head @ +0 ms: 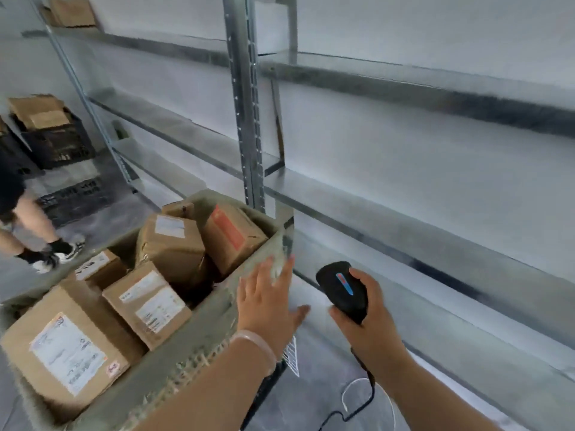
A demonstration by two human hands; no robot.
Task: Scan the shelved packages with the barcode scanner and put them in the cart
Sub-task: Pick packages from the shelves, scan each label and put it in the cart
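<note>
A grey-green cart (199, 334) fills the lower left and holds several brown cardboard packages (146, 303) with white labels. My left hand (267, 303) hovers over the cart's right rim, fingers spread and straight, holding nothing. My right hand (364, 309) grips a black barcode scanner (342, 290) with a blue light on top; its cable hangs down toward the floor. The metal shelves (404, 225) to the right of the cart carry no packages where I can see them.
An upright shelf post (245, 119) stands just behind the cart. Black crates (59, 141) with cardboard boxes sit at far left, and another box (73, 12) lies on the top shelf. A person's legs (34, 231) stand on the floor at left.
</note>
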